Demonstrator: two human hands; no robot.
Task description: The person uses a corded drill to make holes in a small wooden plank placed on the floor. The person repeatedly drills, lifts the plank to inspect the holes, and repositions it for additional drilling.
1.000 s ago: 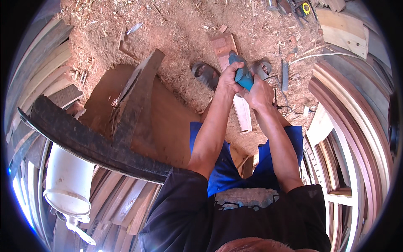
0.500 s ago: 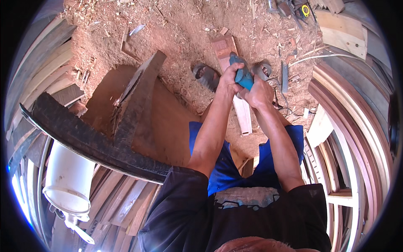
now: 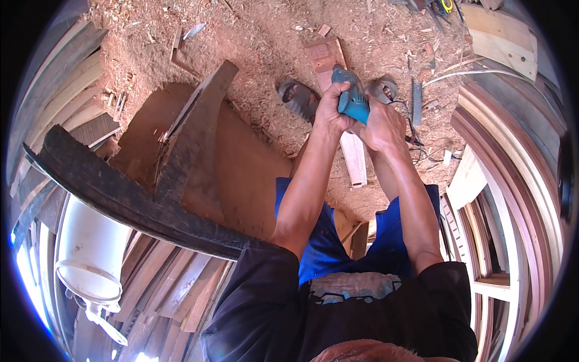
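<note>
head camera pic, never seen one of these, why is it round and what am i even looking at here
The picture is round because a wide fisheye camera worn on the person's head looks straight down, so straight edges bend near the rim. The two forearms coming up from the bottom are the wearer's own. Both the left hand and the right hand grip a teal power tool, held over a narrow wooden board that lies on the sawdust-covered ground. The feet in sandals stand on either side of it. To the left are a dark curved beam and a white bucket; curved wooden frames are stacked on the right.
</note>
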